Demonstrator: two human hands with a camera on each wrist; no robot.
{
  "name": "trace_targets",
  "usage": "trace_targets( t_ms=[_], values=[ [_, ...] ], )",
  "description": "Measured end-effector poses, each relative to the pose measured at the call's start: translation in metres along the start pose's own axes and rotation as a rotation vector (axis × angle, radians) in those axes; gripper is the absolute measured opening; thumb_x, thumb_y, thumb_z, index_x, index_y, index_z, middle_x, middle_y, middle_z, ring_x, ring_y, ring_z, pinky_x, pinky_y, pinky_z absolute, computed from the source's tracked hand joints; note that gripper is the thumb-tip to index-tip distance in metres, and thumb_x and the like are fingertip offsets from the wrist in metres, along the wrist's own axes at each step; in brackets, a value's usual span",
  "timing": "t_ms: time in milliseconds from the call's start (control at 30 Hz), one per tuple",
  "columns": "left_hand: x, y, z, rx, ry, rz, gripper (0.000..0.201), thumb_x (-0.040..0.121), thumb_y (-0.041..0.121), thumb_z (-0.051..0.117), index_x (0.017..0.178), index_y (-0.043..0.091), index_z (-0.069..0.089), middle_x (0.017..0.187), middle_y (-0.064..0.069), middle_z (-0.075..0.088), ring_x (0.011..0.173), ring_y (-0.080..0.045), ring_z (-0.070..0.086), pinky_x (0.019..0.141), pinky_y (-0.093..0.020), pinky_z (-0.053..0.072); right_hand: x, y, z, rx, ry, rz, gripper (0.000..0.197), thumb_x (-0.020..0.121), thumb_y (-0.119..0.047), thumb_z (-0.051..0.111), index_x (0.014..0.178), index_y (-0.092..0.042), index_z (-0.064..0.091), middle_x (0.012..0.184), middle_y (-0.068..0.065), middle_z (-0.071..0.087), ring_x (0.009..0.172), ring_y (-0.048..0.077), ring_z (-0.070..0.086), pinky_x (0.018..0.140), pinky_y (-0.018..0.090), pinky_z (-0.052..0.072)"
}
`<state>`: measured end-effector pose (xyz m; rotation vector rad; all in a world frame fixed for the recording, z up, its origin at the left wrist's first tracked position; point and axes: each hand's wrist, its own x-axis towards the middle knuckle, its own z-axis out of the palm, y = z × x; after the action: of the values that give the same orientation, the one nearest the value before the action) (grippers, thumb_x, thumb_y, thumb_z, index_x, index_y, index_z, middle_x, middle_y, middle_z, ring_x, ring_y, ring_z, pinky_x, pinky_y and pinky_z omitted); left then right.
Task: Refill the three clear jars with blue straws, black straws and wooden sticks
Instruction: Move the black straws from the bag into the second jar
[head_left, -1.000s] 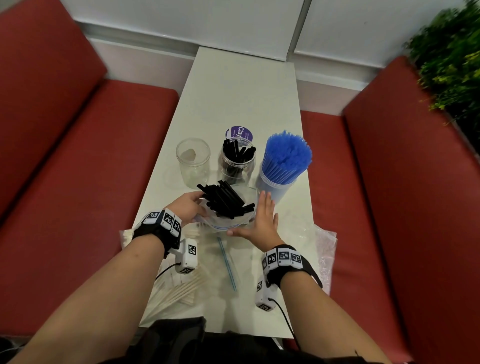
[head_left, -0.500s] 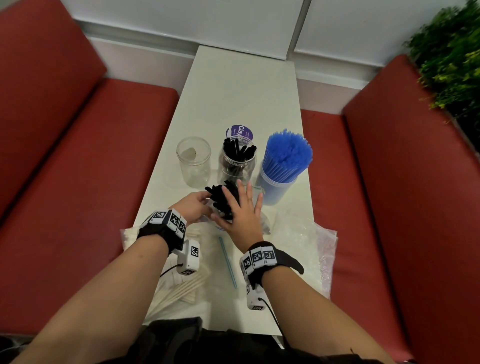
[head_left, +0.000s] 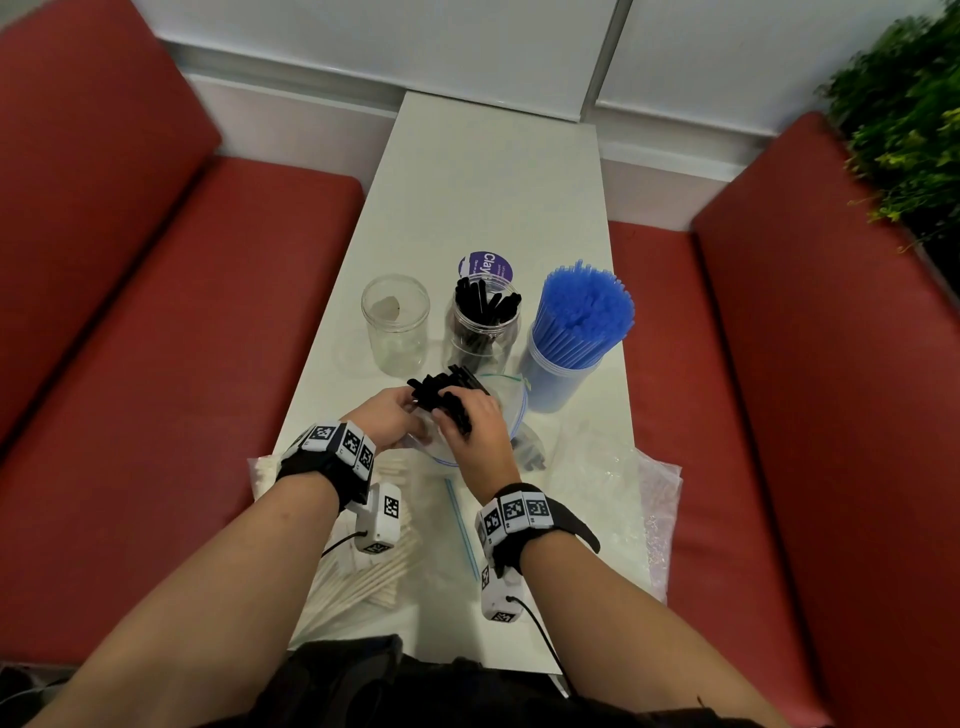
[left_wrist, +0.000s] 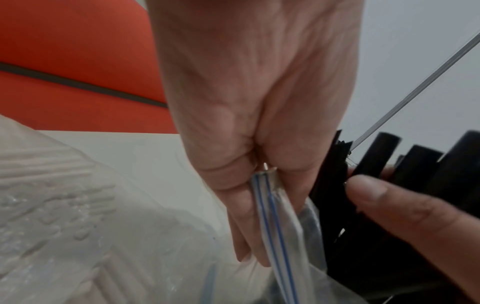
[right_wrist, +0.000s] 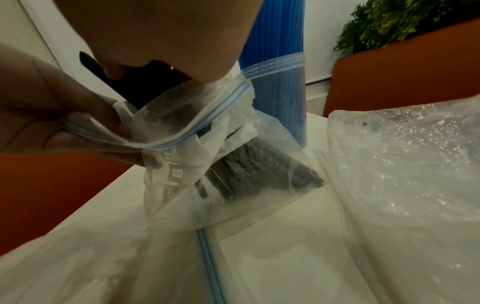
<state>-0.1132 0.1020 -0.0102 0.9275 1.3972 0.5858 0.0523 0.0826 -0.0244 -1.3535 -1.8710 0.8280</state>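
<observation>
Two hands at the clear zip-top plastic bag (head_left: 511, 415): left hand (head_left: 387, 421) pinches its rim, right hand (head_left: 470, 426) fingers clenched around a bundle of short black straws (head_left: 441, 389). Black-straw step underway; next, lift the bundle out and stand it in the half-filled clear middle jar (head_left: 483, 332) just beyond on the white desk (head_left: 493, 197).

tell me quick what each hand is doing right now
Left hand: pinches the zip bag's rim.
Right hand: grips the black straws sticking out of the bag.
</observation>
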Motion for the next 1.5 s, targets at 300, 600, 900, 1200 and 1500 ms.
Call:
trace_targets(
  t_ms=[300, 600, 900, 1200, 1500],
  values=[
    [0.009, -0.003, -0.001, -0.031, 0.000, 0.007, 0.042, 0.080, -0.021, 0.056, 0.097, 0.016, 0.067, 0.087, -0.002, 0.071, 0.080, -0.018, 0.069, 0.073, -0.032, 0.058, 0.016, -0.003, -0.011, 0.359, 0.093, 0.211, 0.028, 0.095, -0.025, 0.066, 0.121, -0.033, 0.063, 0.104, -0.018, 0.071, 0.101, -0.003, 0.065, 0.091, 0.017, 0.051],
    [0.017, -0.003, -0.002, -0.050, -0.012, 0.006, 0.042, 0.080, -0.023, 0.057, 0.103, 0.011, 0.067, 0.099, -0.003, 0.070, 0.094, -0.021, 0.066, 0.082, -0.037, 0.058, 0.025, -0.004, -0.024, 0.319, 0.049, 0.290, 0.014, 0.102, -0.021, 0.059, 0.113, -0.022, 0.051, 0.093, -0.004, 0.069, 0.082, -0.005, 0.062, 0.078, 0.017, 0.049],
    [0.021, 0.000, -0.005, -0.026, -0.006, -0.033, 0.042, 0.079, -0.022, 0.061, 0.111, 0.005, 0.062, 0.102, -0.006, 0.067, 0.095, -0.021, 0.064, 0.074, -0.030, 0.056, 0.077, -0.051, -0.086, 0.478, 0.082, 0.214, 0.014, 0.100, -0.008, 0.055, 0.102, -0.022, 0.054, 0.087, 0.002, 0.064, 0.078, 0.011, 0.064, 0.083, 0.027, 0.056],
    [0.025, 0.000, -0.010, 0.034, -0.006, -0.026, 0.040, 0.078, -0.021, 0.063, 0.100, 0.013, 0.065, 0.086, 0.000, 0.066, 0.082, -0.016, 0.060, 0.083, -0.037, 0.052, 0.147, -0.105, -0.151, 0.678, 0.576, 0.018, 0.013, 0.102, -0.002, 0.047, 0.101, -0.015, 0.045, 0.081, 0.003, 0.054, 0.071, 0.016, 0.055, 0.076, 0.029, 0.052],
    [0.028, 0.000, -0.012, 0.043, 0.007, -0.046, 0.040, 0.077, -0.020, 0.067, 0.096, 0.016, 0.064, 0.089, 0.001, 0.068, 0.085, -0.019, 0.065, 0.087, -0.042, 0.056, 0.166, -0.084, -0.117, 0.646, 0.617, 0.085, 0.012, 0.102, -0.003, 0.046, 0.104, -0.014, 0.042, 0.081, 0.001, 0.053, 0.068, 0.011, 0.056, 0.081, 0.033, 0.052]
  ],
)
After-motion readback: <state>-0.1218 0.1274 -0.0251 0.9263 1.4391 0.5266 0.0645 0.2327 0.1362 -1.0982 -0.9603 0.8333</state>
